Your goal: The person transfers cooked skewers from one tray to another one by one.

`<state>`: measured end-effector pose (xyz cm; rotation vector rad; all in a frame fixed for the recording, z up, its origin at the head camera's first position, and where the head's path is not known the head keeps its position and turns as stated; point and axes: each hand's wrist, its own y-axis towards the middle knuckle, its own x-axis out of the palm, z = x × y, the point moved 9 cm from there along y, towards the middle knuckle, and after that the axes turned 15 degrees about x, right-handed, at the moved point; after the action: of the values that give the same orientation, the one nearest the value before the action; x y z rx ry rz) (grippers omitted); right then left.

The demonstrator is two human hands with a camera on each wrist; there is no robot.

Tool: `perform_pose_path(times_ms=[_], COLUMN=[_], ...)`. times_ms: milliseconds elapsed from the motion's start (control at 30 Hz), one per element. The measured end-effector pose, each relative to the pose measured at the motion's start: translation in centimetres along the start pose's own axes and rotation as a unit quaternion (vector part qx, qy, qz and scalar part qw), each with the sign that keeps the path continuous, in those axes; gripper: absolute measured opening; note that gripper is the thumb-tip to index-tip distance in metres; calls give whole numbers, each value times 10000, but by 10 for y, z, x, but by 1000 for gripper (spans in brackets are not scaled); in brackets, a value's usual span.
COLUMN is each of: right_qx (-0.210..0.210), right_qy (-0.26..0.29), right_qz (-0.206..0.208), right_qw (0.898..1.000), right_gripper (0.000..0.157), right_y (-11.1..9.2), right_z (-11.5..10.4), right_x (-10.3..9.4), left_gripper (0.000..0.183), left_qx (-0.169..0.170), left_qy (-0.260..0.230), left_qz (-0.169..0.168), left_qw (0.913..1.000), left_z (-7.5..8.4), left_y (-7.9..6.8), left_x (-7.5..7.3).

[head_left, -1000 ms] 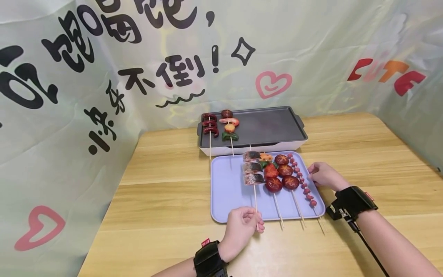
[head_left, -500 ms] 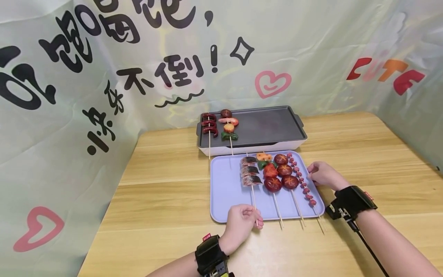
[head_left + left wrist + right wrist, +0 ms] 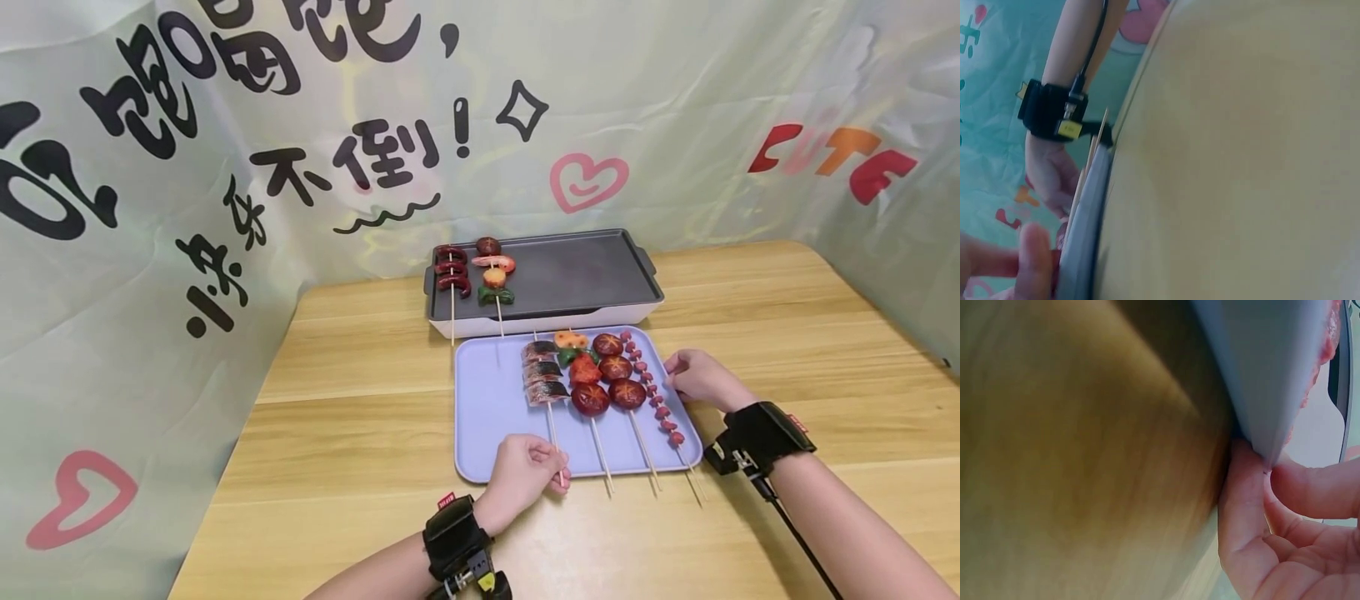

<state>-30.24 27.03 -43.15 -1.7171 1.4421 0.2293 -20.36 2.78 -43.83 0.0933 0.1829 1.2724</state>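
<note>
In the head view my left hand pinches the stick of a fish skewer, threaded with several dark-skinned chunks, at the near edge of a lilac tray. The fish lies on or just over the tray; I cannot tell if it touches. My right hand holds the tray's right rim; the right wrist view shows thumb and fingers pinching it. Beside the fish lie a mixed skewer ending in a mushroom, a mushroom skewer and a skewer of small reddish pieces.
Behind the tray stands a grill with a dark plate and white base. On its left side rest a sausage skewer and a mixed skewer with shrimp. A printed cloth backdrop encloses the wooden table.
My left hand has lowered the fish skewer toward the tray and drawn it slightly left and nearer, beside the mixed skewer. The right hand keeps its hold on the rim.
</note>
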Motion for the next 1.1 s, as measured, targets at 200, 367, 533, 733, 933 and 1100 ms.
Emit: perform_pose_path(times_ms=[200,367,533,733,933,1100], right_qx=[-26,-43,0,27,-16,-33], right_qy=[16,39,53,0,-2,10], right_qz=[36,47,32,64,71,50], right_qw=[10000,10000,10000,10000,10000,10000], right_gripper=[21,20,19,19,18,18], right_y=[-1,-2,-2,0,-1,-1], right_z=[-1,-2,-1,-1,-1,-2], right_x=[-1,-2,-1,0,-1,-1], left_gripper=[5,11,15,22,23,22], left_qx=[-105,-324,-399,-499,-559,-546], left_qy=[516,850,1107,1346,1437,1421], left_qz=[-511,-883,-1150,-1266,-1343,-1382], left_qw=[9973,9919,9864,9815,9789,9786], left_z=[3,1,1,-2,-5,-4], left_y=[8,13,16,18,19,19], left_x=[-3,0,3,3,3,3])
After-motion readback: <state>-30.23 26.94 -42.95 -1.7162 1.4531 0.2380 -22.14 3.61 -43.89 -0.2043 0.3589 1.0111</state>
